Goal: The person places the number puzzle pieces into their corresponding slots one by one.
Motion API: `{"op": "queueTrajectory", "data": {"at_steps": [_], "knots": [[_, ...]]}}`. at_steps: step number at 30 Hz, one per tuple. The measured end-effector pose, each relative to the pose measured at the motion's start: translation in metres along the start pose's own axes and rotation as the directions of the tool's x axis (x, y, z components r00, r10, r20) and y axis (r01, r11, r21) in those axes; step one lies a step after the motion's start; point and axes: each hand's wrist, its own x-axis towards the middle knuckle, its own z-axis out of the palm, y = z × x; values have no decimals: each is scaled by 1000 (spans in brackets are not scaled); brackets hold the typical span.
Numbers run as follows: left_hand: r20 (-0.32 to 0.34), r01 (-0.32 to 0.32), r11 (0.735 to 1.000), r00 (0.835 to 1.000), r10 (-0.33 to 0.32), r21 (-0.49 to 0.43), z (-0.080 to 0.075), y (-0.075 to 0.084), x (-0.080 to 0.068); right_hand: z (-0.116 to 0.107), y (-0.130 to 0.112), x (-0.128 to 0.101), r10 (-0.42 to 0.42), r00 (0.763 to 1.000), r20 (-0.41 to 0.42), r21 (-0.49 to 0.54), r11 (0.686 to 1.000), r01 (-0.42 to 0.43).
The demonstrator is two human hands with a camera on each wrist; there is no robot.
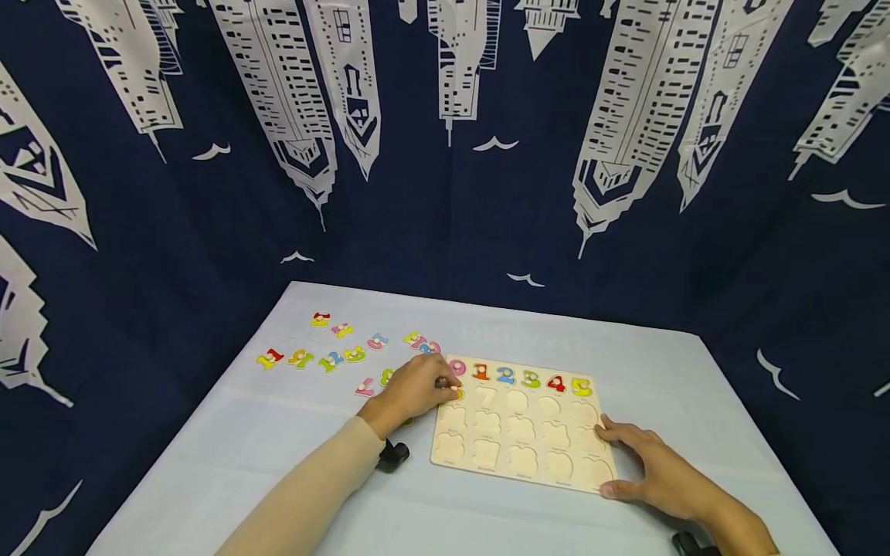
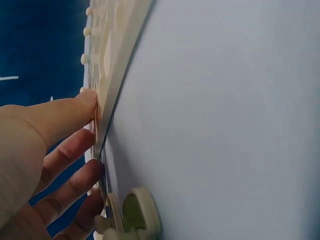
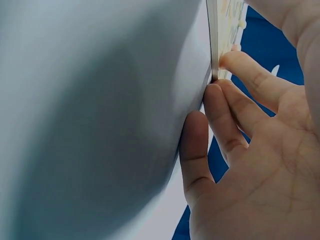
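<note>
A pale wooden puzzle board [image 1: 504, 469] lies on the white table. Colourful digits fill its top row, among them a red 1 [image 1: 481, 372], a blue 2 [image 1: 505, 375] and a red 4 [image 1: 555, 383]. My left hand [image 1: 413, 386] pinches a yellow puzzle piece [image 1: 459, 394] at the first recess of the second row; fingers partly hide it. In the left wrist view the thumb [image 2: 75, 107] reaches the board's surface. My right hand [image 1: 647, 467] rests spread along the board's right edge, thumb by the near corner. Its fingers [image 3: 220, 110] touch the edge in the right wrist view.
Several loose number pieces lie left of the board, such as a red-and-yellow one [image 1: 270, 358], a blue-and-yellow one [image 1: 331, 361] and a pink one [image 1: 365, 387]. Behind the table [image 1: 208, 494] hangs a dark blue cloth [image 1: 452, 232] printed with white buildings.
</note>
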Motion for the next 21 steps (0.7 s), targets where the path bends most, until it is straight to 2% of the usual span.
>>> {"op": "queueTrajectory", "data": {"at_steps": [6,10,16,21], "knots": [[-1,-28,1000,1000,28,-7,-3,-7,-4,1,0,2,1,1000,1,-10,1000,-1],[-15,-41,998,999,40,-54,-8,-14,-10,2,0,1,-2,1000,6,-11,1000,2],[-61,-20,996,998,14,-91,-29,-29,-23,1,0,3,9,1000,10,-40,999,-8],[-88,25,998,996,-31,-64,-51,-53,-38,1,-1,4,10,1000,11,-48,999,-10]]}}
